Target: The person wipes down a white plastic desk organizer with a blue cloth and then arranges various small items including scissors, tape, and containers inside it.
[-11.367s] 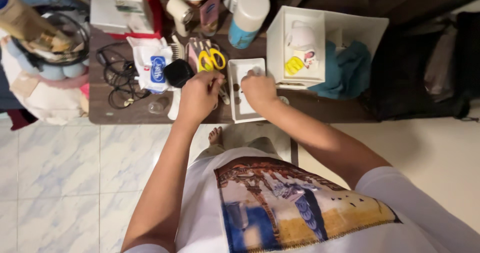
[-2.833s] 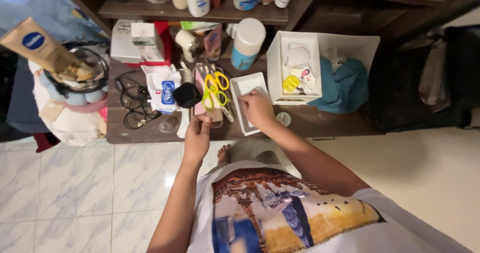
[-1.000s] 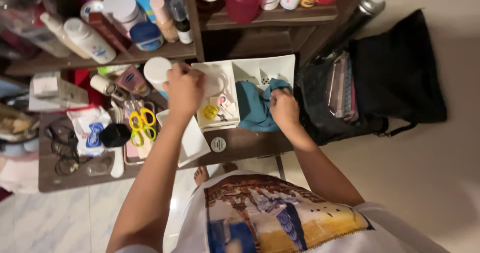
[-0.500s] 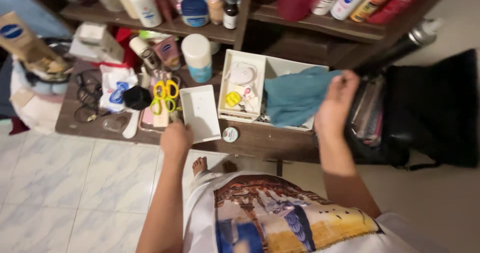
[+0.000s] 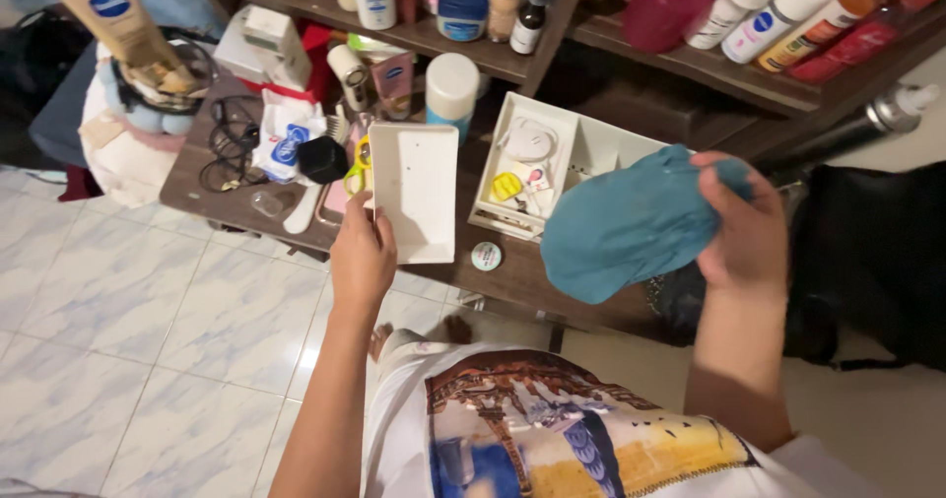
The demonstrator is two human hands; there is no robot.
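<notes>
Two hands work above a cluttered dark wooden table (image 5: 512, 276) over marble floor tiles. Left hand (image 5: 362, 259) grips a white tray lid (image 5: 414, 193); right hand (image 5: 746, 232) clutches a teal cloth (image 5: 631, 224), now lifted off the white organizer box (image 5: 537, 178) between them.

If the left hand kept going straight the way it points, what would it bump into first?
Probably the yellow-handled scissors just beyond the shallow white rectangular tray that the left hand already holds, though depth is unclear.
</notes>
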